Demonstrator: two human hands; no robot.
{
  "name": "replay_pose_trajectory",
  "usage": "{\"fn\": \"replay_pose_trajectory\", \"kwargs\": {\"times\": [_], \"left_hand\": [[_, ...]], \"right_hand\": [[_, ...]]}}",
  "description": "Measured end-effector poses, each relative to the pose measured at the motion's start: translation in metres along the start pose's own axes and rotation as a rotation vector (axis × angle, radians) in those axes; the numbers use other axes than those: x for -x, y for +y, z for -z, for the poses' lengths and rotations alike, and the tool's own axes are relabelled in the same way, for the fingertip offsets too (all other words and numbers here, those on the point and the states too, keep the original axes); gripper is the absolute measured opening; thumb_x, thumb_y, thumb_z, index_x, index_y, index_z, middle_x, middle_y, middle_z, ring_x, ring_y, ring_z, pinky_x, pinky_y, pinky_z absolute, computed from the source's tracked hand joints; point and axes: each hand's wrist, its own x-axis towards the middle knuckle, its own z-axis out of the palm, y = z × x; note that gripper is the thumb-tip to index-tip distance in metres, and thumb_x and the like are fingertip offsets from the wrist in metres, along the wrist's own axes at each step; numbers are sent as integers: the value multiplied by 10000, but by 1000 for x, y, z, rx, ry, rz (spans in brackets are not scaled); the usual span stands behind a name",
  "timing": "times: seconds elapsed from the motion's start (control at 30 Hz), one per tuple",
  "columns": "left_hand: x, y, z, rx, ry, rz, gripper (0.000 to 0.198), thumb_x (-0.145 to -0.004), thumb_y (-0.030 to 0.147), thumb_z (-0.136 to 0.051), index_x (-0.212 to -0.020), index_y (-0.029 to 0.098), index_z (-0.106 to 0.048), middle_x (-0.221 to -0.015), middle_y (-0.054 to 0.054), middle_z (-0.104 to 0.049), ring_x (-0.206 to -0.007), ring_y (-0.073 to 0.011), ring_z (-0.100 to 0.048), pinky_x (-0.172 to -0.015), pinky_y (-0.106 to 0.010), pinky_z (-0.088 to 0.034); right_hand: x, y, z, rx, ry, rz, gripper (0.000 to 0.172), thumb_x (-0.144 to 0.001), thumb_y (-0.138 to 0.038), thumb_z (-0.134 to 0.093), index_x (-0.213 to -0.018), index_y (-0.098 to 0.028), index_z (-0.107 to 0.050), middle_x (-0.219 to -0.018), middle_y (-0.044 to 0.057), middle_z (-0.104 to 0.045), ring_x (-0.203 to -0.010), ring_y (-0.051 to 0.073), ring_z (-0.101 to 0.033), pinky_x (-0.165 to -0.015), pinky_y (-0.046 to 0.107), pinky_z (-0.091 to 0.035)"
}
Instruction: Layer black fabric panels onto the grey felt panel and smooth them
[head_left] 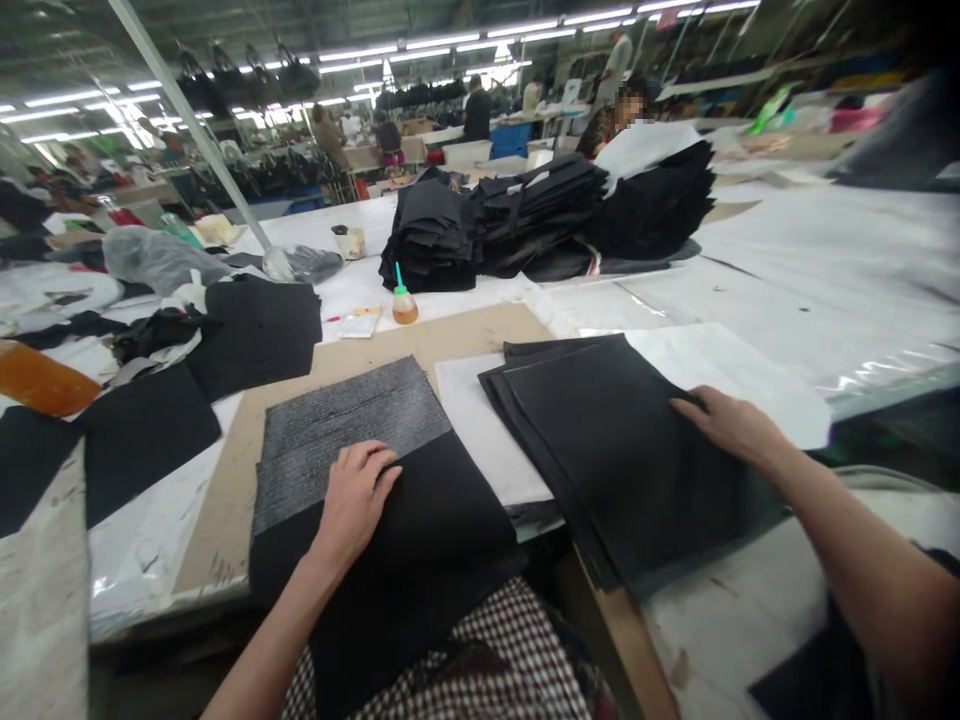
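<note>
My left hand point(356, 500) lies on a black fabric piece point(420, 540) that hangs over the table's near edge onto my lap, its fingertips curled at the fabric's upper edge. Under that edge shows a grey textured panel point(352, 420) on a brown cardboard sheet point(465, 335). My right hand point(724, 425) rests flat, fingers stretched out, on top of a stack of black fabric panels point(600, 440) to the right, which sits on white paper point(720, 360).
A small glue bottle with a green tip point(403, 303) stands beyond the cardboard. Tall piles of black fabric point(540, 215) fill the table's far middle. Loose black pieces point(255, 330) and an orange bottle point(41, 380) lie at left. People work at far tables.
</note>
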Motion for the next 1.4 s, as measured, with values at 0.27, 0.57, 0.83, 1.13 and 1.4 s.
{"fn": "replay_pose_trajectory", "kwargs": {"times": [0.27, 0.57, 0.83, 1.13, 1.4], "left_hand": [[-9, 2, -17, -34, 9, 0, 61, -928, 250, -603, -947, 223, -655, -1094, -64, -610, -1036, -237, -527, -895, -428, -442], [0, 16, -11, -5, -7, -88, 68, -930, 171, -570, -886, 213, -539, -1114, -48, -623, -1090, -215, -545, -975, -428, -353], [2, 5, -18, 51, -16, -40, 120, -943, 227, -568, -1042, 214, -503, -992, -38, -643, -945, -204, -601, -988, -452, -365], [-22, 9, -21, 70, -81, 4, 403, -931, 308, -624, -1314, 257, -508, -1075, -45, -648, -1023, -227, -601, -957, -421, -416], [-26, 2, -33, -108, -24, -115, 209, -1007, 245, -488, -1108, 252, -671, -997, -50, -637, -923, -203, -569, -835, -376, -405]], "right_hand": [[15, -142, -45, 415, 264, 381, 356, -971, -339, -418, -1237, -181, -593, -1173, 213, -590, -1050, 382, -571, -857, 567, -448], [32, -312, -137, -128, -279, 1003, 366, -1016, -286, -479, -1372, -208, -511, -1320, 81, -588, -1210, 214, -493, -1031, 399, -384], [-2, -312, -153, 98, -384, 907, 392, -830, -527, -726, -994, -172, -701, -857, 52, -671, -876, 226, -523, -901, 416, -341], [-14, -295, -168, -290, -466, 735, 239, -950, -332, -623, -1137, -193, -675, -1007, 48, -688, -929, 175, -621, -868, 317, -450], [-25, -286, -176, -220, -426, 845, 139, -957, -222, -609, -999, -228, -741, -940, 28, -675, -919, 157, -611, -869, 299, -430]]}}
